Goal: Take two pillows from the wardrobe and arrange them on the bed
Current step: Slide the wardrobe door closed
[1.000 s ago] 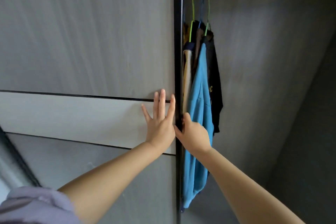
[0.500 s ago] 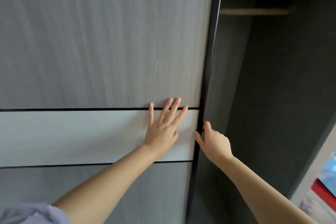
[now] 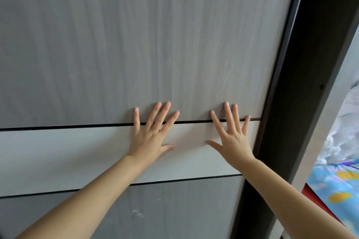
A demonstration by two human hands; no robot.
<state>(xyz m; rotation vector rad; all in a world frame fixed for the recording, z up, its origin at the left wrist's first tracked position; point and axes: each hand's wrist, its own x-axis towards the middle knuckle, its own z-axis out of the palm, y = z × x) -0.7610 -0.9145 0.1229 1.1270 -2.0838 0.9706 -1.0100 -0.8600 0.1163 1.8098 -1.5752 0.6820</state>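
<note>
Fingers [image 3: 167, 109] of two hands, left hand [image 3: 149, 139] and right hand [image 3: 234, 141], lie spread flat on one wardrobe door [image 3: 136, 44].

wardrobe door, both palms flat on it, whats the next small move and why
Probably keep pushing the sliding door sideways with both flat palms, left hand and right hand. Neither hand grips anything, no pillow is in view, and only a narrow dark gap shows at the door's right edge. Which direction exposes the pillows cannot be told.
</note>
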